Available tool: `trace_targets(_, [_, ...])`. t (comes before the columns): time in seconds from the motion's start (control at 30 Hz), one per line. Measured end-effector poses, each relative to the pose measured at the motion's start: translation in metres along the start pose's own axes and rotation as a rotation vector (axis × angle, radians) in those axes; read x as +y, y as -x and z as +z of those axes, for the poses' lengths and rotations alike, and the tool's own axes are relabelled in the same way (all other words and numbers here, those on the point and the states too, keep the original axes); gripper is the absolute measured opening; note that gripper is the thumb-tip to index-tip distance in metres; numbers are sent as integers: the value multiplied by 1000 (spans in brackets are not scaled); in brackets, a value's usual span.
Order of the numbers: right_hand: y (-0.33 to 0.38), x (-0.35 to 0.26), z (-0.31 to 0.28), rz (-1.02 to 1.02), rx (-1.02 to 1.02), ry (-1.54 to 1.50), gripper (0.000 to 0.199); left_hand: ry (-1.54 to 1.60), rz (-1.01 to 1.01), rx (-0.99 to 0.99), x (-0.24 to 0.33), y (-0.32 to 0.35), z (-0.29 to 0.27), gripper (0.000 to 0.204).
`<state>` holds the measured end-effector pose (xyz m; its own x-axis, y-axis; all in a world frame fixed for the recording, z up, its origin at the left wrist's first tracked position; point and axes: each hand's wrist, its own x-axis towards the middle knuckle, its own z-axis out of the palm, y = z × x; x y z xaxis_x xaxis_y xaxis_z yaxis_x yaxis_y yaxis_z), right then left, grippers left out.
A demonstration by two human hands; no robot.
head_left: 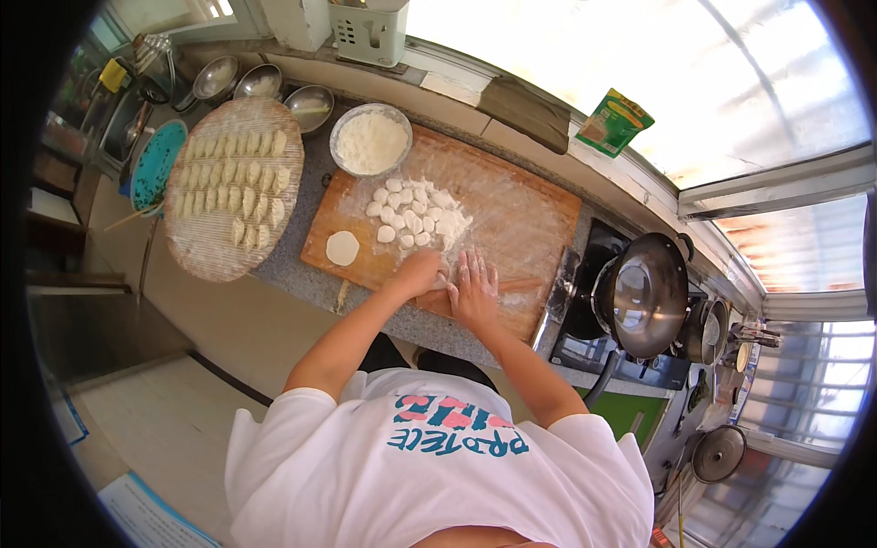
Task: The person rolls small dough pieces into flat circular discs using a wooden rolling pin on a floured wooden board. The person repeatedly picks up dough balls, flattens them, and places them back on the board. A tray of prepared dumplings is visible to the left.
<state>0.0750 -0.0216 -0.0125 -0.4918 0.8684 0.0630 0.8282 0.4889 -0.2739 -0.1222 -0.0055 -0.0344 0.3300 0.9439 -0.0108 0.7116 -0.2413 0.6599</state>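
My left hand (422, 271) is closed, its fingers pinching a small piece of dough (442, 278) at the near side of the wooden board (548, 205). Most of that piece is hidden by my hands. Close beside it, my right hand (474, 290) lies flat with its fingers stretched out and floury. A rolling pin (521, 284) sticks out from beneath this palm toward the right. Beyond both hands, several small dough pieces (408, 213) lie in scattered flour. To the left on the board is one flat round dough wrapper (343, 247).
A bowl of flour (373, 139) stands at the board's far left corner. Further left, a round tray (206, 260) carries rows of dumplings (239, 173). A teal basin (146, 183) and metal bowls (309, 108) surround it. A cleaver (555, 301) and a wok (647, 297) are on the right.
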Motion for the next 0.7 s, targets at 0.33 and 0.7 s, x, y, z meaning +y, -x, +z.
trace_targets(0.33, [20,2,1,-17,-4,-21,80,88,-300,23,10,12,-5,11])
trace_targets(0.7, [-42,9,6,11,50,-56,84,83,-111,48,7,-2,-6,10])
